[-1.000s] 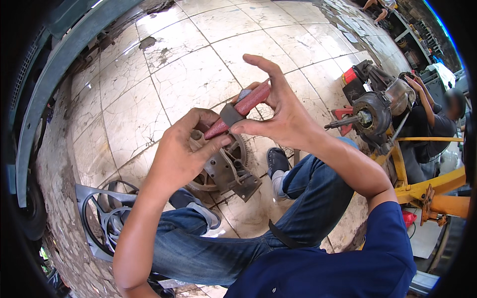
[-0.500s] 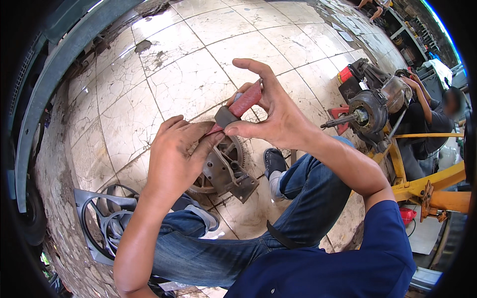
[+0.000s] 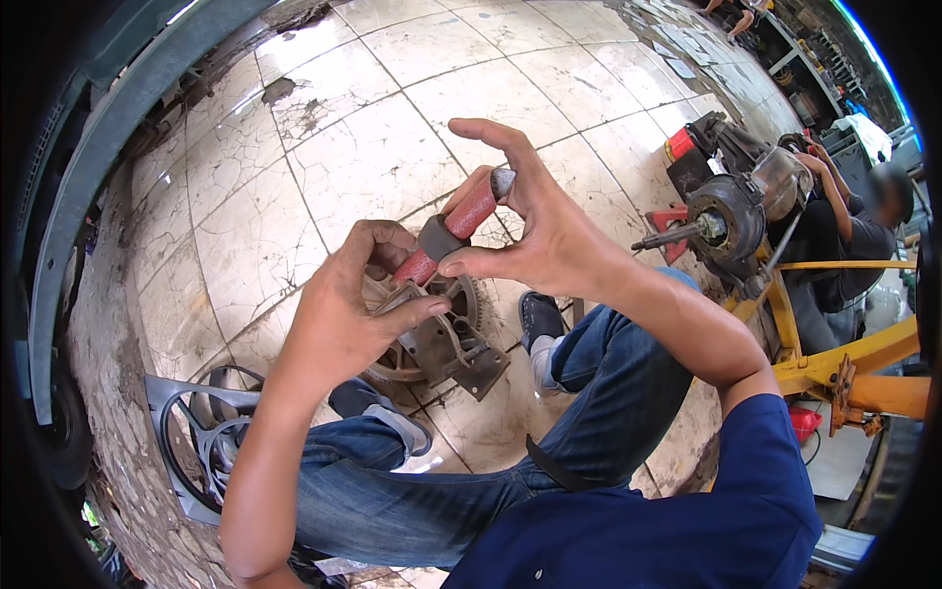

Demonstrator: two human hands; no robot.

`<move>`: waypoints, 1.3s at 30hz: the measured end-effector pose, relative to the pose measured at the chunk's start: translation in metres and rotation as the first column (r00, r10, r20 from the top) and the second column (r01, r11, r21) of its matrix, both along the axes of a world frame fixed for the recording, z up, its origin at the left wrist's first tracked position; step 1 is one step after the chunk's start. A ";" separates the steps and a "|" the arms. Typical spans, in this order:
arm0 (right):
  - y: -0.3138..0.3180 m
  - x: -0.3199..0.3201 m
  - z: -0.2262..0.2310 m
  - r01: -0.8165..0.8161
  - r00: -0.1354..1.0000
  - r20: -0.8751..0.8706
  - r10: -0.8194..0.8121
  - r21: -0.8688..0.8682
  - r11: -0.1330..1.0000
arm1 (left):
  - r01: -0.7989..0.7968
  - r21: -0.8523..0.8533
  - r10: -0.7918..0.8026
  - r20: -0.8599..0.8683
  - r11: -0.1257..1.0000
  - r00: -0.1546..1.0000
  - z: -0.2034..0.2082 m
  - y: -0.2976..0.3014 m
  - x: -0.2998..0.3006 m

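A dark grey ring (image 3: 439, 240) sits around a rolled, rough red strip (image 3: 477, 208) that looks like sandpaper. My right hand (image 3: 554, 221) grips the ring and roll with its thumb against the ring, its index finger raised away. A greyish tip (image 3: 502, 183) shows at the roll's upper end. At the lower end of the roll is my left hand (image 3: 339, 309), thumb and fingers spread apart; its fingertips are partly hidden behind the red strip. Below both hands, a toothed metal wheel with a bracket plate (image 3: 471, 368) rests on the tiles.
A fan shroud (image 3: 182, 442) leans at the lower left. Cracked tiles (image 3: 392, 147) cover the floor. To the right, a hub assembly (image 3: 726, 211) is mounted near a yellow stand (image 3: 824, 368), with a person (image 3: 844, 236) behind it. A grey metal beam (image 3: 108, 137) curves along the left.
My left thumb and fingers have opened away from the red strip's lower end. The strip now shows as a rounder roll, with its greyish tip in view at the top.
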State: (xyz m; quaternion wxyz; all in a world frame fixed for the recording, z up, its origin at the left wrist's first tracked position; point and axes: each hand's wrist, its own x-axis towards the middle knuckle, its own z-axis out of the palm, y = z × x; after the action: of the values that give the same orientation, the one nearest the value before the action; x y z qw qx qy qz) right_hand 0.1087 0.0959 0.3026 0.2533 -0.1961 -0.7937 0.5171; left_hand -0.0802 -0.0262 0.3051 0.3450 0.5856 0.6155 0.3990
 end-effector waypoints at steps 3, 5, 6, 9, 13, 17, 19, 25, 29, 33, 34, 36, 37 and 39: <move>-0.001 0.001 -0.002 0.012 1.000 -0.028 -0.010 0.061 0.998 | -0.020 0.151 0.059 -0.262 0.988 0.963 -0.001 0.002 0.005; -0.003 0.000 -0.001 0.027 0.998 -0.053 -0.026 0.023 0.999 | -0.016 0.191 0.071 -0.283 0.981 0.956 -0.005 0.002 0.004; -0.003 0.000 -0.001 0.034 0.997 -0.067 -0.034 0.004 0.999 | -0.016 0.195 0.065 -0.250 0.981 0.966 -0.007 0.002 0.001; -0.003 0.001 0.003 0.011 0.999 -0.033 -0.011 -0.005 1.000 | -0.048 0.110 0.056 -0.076 0.993 0.996 -0.006 0.001 0.001; -0.002 0.000 -0.003 -0.017 0.994 -0.103 0.020 0.023 1.000 | -0.003 -0.137 0.033 0.218 0.991 0.975 0.000 0.001 -0.005; -0.003 -0.003 -0.005 -0.070 0.980 -0.183 0.075 0.035 0.997 | 0.243 -0.287 -0.062 0.521 0.927 0.851 -0.008 0.006 -0.025; -0.002 -0.003 -0.005 -0.063 0.985 -0.160 0.065 0.018 0.998 | 0.235 -0.320 -0.033 0.527 0.918 0.849 -0.006 0.007 -0.025; 0.003 0.001 -0.005 0.015 0.999 -0.049 -0.015 0.002 1.000 | -0.022 0.133 0.040 -0.132 0.991 0.990 -0.010 0.005 -0.001; 0.000 0.001 0.001 0.049 0.998 -0.029 -0.048 0.016 0.999 | -0.046 0.125 0.055 -0.068 0.991 0.996 -0.011 0.004 -0.001; 0.001 0.001 0.000 0.021 0.997 -0.073 -0.019 0.023 1.000 | -0.019 -0.052 0.022 0.057 0.998 0.998 -0.002 0.004 -0.009; 0.002 0.000 -0.001 0.013 0.996 -0.093 -0.009 0.038 0.999 | -0.006 -0.113 0.017 0.093 0.994 0.996 -0.001 0.005 -0.010; 0.003 0.000 -0.002 -0.001 0.991 -0.131 0.010 0.068 0.998 | 0.083 -0.243 -0.014 0.270 0.967 0.963 -0.004 0.006 -0.019; 0.002 -0.001 -0.002 -0.018 0.991 -0.130 0.026 0.067 0.998 | 0.135 -0.298 -0.021 0.357 0.945 0.934 -0.006 0.007 -0.024; 0.001 -0.002 -0.002 -0.050 0.990 -0.127 0.058 0.063 0.997 | 0.257 -0.299 -0.099 0.456 0.919 0.884 -0.012 0.009 -0.038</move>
State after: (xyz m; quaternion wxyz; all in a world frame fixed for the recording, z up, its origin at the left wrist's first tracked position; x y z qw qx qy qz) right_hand 0.1070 0.0971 0.3010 0.2955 -0.1331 -0.7959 0.5113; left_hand -0.1177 -0.0173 0.2933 0.6072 0.4662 0.5272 0.3688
